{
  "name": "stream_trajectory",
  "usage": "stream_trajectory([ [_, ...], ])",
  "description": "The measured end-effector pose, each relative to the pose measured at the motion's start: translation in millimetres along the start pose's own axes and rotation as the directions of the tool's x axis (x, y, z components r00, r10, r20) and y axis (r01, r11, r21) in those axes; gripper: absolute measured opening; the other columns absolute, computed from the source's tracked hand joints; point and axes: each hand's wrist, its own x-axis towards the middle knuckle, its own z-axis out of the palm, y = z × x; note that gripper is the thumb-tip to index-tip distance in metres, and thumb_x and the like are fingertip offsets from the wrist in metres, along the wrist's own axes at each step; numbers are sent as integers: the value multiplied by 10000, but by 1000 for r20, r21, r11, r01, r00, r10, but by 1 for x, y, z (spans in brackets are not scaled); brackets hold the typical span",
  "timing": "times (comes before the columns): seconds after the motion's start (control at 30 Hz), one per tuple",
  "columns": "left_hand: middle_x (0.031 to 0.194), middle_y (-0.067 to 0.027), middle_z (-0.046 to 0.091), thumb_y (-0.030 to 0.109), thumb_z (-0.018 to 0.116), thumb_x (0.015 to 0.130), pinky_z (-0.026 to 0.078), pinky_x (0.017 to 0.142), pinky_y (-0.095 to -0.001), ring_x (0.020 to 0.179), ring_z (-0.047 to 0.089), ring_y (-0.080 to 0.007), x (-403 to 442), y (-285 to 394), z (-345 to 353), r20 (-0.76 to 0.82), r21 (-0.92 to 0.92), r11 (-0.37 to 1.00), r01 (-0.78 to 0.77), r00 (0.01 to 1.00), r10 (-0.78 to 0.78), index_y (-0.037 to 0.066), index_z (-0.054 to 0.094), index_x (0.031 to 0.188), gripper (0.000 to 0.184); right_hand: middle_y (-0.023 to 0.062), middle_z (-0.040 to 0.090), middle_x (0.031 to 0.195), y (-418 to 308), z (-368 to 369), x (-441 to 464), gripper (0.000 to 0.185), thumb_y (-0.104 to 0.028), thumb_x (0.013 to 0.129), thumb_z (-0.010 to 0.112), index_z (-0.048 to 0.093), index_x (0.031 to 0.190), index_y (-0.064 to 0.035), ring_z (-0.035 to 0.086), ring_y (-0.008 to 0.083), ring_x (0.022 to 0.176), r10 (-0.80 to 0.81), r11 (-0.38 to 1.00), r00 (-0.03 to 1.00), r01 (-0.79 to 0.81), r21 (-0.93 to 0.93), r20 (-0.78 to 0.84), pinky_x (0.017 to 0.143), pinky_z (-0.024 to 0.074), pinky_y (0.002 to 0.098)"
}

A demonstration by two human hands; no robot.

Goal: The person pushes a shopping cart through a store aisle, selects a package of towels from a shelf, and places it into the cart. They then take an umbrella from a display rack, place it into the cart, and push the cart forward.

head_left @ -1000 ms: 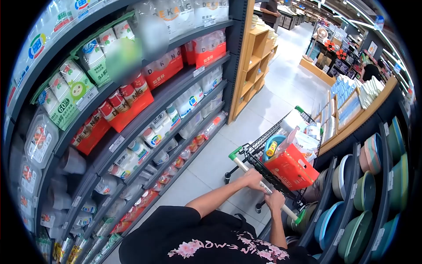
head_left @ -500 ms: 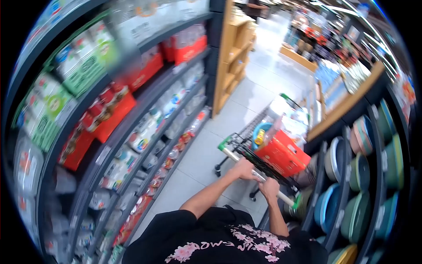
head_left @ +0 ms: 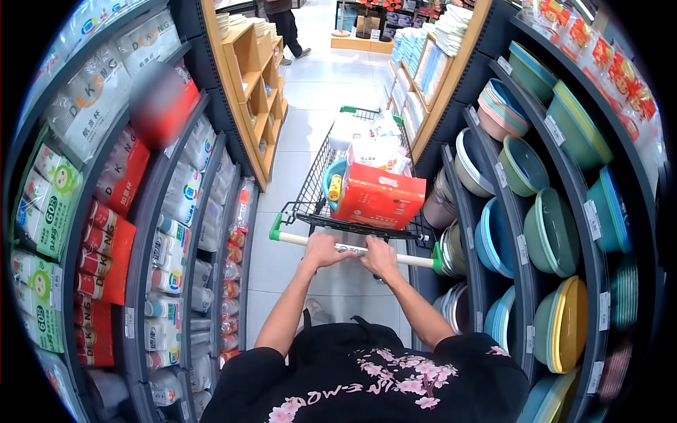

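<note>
Both hands are on the pale handle (head_left: 290, 238) of a shopping cart, close together near its middle. My left hand (head_left: 324, 252) is wrapped round the bar, and my right hand (head_left: 379, 256) grips it just to the right. Green caps end the bar on both sides. In the black wire basket (head_left: 310, 185) sit a large red box (head_left: 383, 197), a blue basin (head_left: 330, 176) with a yellow item (head_left: 335, 187) in it, and white packages (head_left: 381, 153) farther forward.
Shelves of packaged cups (head_left: 106, 247) line the left side. Stacked plastic basins (head_left: 552, 233) fill the right shelves, near the cart's right side. A wooden shelf unit (head_left: 248, 84) stands ahead left, towels (head_left: 411, 53) ahead right. A person (head_left: 283, 25) stands up ahead on the tiled floor (head_left: 310, 92).
The view has swung round to the right, and the cart now points nearly straight up the aisle. More of the basin shelves shows. Both hands have stayed on the handle.
</note>
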Motion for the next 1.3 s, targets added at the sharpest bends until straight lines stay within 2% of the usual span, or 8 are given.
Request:
stream_trajectory([
  [0.03,693,-154,681,845,571,696,492,740,-431,725,672,-334,-1,2,5,5,1,1000,0,1000,0,67,742,743,798,154,711,773,4,2,-3,312,-352,764,725,707,824,-46,704,368,756,-64,996,982,74,52,-179,697,555,475],
  [0.1,700,-175,684,836,583,689,488,766,-427,750,679,-339,-1,7,8,37,12,999,42,998,-42,52,751,758,805,171,710,770,9,3,-3,319,-349,752,731,721,808,-36,706,372,751,-66,996,979,76,46,-193,705,558,470],
  [0.17,698,-178,683,834,586,688,485,771,-428,751,678,-341,-3,16,7,33,9,999,48,998,-48,52,751,759,802,197,707,768,12,1,-5,290,-318,745,721,739,792,-32,708,373,744,131,991,975,-123,-52,182,706,564,454],
  [0.67,641,-146,664,804,610,705,483,744,-453,673,656,-348,-32,66,31,-57,45,999,11,998,-8,65,722,688,747,189,713,768,35,-15,-53,200,-230,709,676,763,787,-67,716,349,745,170,984,965,-156,-81,199,700,570,428],
  [1.0,738,-177,693,745,620,752,532,701,-462,773,686,-366,-29,43,10,289,-71,997,-31,956,50,53,732,788,702,169,703,740,14,-13,-65,196,-266,686,690,761,773,-106,704,355,760,304,949,929,-278,-148,209,717,555,443],
  [1.1,766,-177,696,642,658,791,532,726,-473,787,680,-381,-36,10,10,319,-206,969,-133,927,195,71,738,824,577,160,697,729,7,-5,-71,189,-242,648,685,755,766,-111,698,349,738,328,938,936,-307,-163,128,731,545,440],
  [1.17,780,-176,699,590,652,823,532,733,-475,793,676,-392,-34,-14,9,181,-266,929,-258,933,311,84,740,880,517,150,691,720,-1,-1,-70,187,-233,634,685,748,759,-109,686,337,737,340,930,938,-325,-173,65,742,522,437],
  [1.3,778,-182,698,623,595,860,536,717,-472,776,683,-381,-37,-57,-30,386,-186,962,-199,886,258,93,734,942,554,131,670,712,-25,6,-78,164,-205,606,684,716,723,-95,636,307,761,339,906,934,-357,-229,-114,764,434,417],
])
